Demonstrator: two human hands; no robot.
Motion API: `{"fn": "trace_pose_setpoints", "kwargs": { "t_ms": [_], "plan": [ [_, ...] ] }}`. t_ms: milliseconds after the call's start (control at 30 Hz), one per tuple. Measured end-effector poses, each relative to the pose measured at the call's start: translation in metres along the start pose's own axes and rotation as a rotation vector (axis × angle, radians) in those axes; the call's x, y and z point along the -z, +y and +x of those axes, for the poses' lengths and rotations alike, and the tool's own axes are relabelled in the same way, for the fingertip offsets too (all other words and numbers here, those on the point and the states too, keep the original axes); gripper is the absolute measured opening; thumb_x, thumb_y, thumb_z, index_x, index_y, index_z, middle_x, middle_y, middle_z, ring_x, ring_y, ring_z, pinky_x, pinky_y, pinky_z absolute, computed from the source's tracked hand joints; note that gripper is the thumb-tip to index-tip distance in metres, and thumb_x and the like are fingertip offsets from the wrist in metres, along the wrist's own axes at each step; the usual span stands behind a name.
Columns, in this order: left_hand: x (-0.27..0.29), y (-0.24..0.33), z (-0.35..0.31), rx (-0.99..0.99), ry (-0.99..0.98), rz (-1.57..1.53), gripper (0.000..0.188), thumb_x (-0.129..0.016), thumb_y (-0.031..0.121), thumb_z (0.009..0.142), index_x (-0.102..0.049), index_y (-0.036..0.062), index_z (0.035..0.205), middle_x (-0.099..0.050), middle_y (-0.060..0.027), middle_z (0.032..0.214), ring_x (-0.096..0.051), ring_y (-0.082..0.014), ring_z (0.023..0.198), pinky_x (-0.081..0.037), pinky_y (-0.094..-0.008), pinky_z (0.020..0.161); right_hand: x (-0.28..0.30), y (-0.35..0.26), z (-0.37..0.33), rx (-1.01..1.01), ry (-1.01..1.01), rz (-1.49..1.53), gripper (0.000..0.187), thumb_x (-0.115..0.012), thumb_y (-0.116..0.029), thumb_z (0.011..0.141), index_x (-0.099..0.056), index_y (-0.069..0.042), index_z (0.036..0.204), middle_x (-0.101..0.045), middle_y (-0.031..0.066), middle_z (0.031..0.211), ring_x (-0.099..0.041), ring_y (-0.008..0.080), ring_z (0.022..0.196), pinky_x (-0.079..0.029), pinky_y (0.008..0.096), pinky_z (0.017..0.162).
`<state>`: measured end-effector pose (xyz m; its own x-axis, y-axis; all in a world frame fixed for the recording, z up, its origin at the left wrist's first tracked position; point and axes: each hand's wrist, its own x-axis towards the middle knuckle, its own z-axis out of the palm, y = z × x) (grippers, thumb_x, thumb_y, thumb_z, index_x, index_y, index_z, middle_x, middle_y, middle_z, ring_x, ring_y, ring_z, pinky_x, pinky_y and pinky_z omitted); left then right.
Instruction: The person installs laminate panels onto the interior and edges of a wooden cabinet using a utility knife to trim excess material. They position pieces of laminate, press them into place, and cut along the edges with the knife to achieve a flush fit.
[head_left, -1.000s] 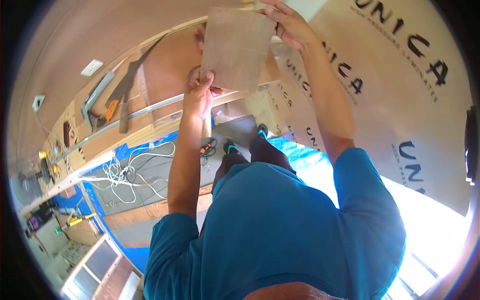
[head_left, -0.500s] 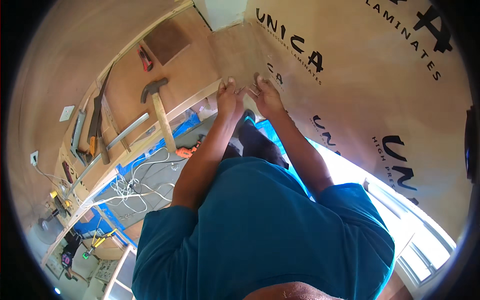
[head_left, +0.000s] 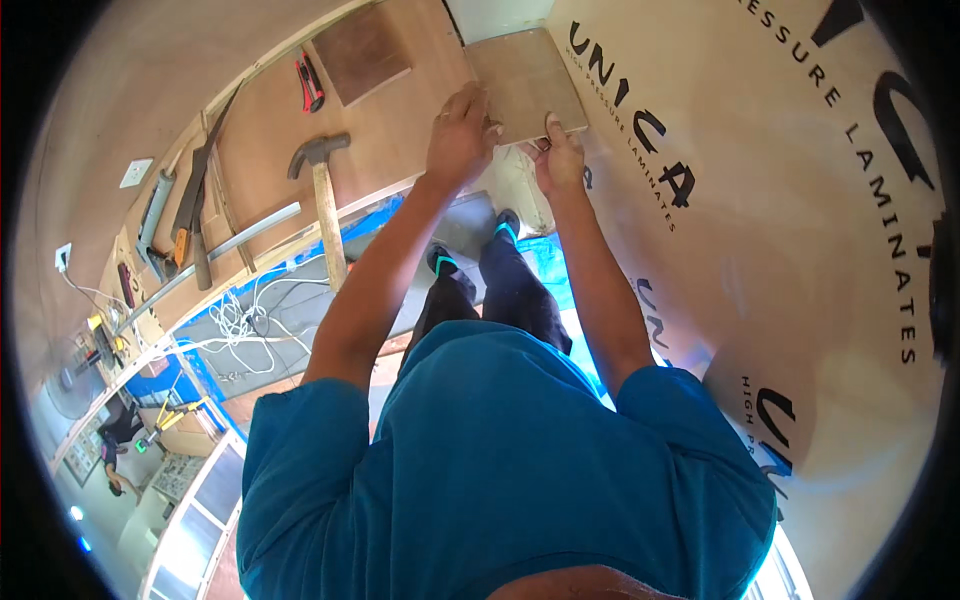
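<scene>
One board (head_left: 525,85) — left hand (head_left: 461,140) at left side, right hand (head_left: 562,167) gripping edge

The board (head_left: 527,82) is light brown, the shirt (head_left: 510,450) teal.

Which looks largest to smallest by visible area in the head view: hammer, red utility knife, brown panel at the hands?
1. Brown panel
2. Hammer
3. Red utility knife

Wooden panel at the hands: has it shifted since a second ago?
Yes, rightward. Earlier the wooden panel was held up to the left of the printed wall sheet, clear of it; now its right edge is right beside that sheet.
</scene>
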<state>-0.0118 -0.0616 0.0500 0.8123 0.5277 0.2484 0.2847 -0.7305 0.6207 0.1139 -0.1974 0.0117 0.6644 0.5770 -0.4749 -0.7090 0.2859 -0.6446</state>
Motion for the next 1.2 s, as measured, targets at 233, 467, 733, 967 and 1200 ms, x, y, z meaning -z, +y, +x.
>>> {"fn": "trace_pose_setpoints", "kwargs": {
  "t_ms": [233, 467, 733, 967, 1200],
  "plan": [
    [-0.018, -0.015, 0.026, 0.037, -0.106, 0.228, 0.069, -0.063, 0.039, 0.094, -0.043, -0.0011, 0.147, -0.036, -0.0237, 0.157, -0.034, -0.0394, 0.146, -0.032, -0.0542, 0.115, -0.01, 0.003, 0.013, 0.039, 0.079, -0.107, 0.032, -0.062, -0.019, 0.101, -0.052, -0.011, 0.13, -0.065, 0.0088, 0.117, -0.069, 0.024, 0.101, -0.063, 0.0498, 0.082],
    [-0.033, -0.021, 0.035, 0.061, -0.122, 0.4, 0.074, -0.059, 0.048, 0.095, -0.043, -0.0035, 0.147, -0.036, -0.0245, 0.157, -0.031, -0.0378, 0.148, -0.028, -0.0548, 0.117, -0.007, 0.017, 0.025, 0.027, 0.08, -0.016, 0.043, -0.061, -0.016, 0.101, -0.042, -0.014, 0.14, -0.06, 0.0126, 0.129, -0.067, 0.0278, 0.108, -0.062, 0.0546, 0.081],
    [-0.014, -0.018, 0.04, 0.041, -0.272, 0.509, 0.077, -0.06, 0.045, 0.094, -0.035, 0.0001, 0.152, -0.032, -0.0208, 0.16, -0.03, -0.0381, 0.148, -0.031, -0.0572, 0.115, -0.023, 0.059, 0.02, 0.291, -0.072, -0.009, 0.038, -0.067, -0.008, 0.096, -0.053, -0.009, 0.131, -0.065, 0.0064, 0.12, -0.066, 0.0184, 0.103, -0.056, 0.0336, 0.088],
    [-0.009, -0.021, 0.039, 0.01, -0.342, 0.583, 0.075, -0.064, 0.042, 0.093, -0.036, 0.0078, 0.154, -0.034, -0.0158, 0.161, -0.03, -0.039, 0.148, -0.031, -0.0594, 0.115, -0.017, 0.066, 0.026, -0.015, 0.091, 0.048, 0.037, -0.072, -0.012, 0.095, -0.058, -0.011, 0.129, -0.067, 0.0047, 0.118, -0.065, 0.0195, 0.107, -0.053, 0.0347, 0.088],
    [-0.001, -0.034, 0.074, -0.013, -0.297, 0.484, 0.069, -0.066, 0.039, 0.093, -0.045, 0.0047, 0.148, -0.039, -0.0186, 0.156, -0.037, -0.039, 0.145, -0.035, -0.0591, 0.112, -0.02, 0.05, 0.018, -0.125, 0.145, 0.016, 0.05, -0.07, -0.032, 0.097, -0.05, -0.012, 0.139, -0.063, 0.0074, 0.129, -0.062, 0.0279, 0.117, -0.048, 0.0494, 0.099]
  ]
}}
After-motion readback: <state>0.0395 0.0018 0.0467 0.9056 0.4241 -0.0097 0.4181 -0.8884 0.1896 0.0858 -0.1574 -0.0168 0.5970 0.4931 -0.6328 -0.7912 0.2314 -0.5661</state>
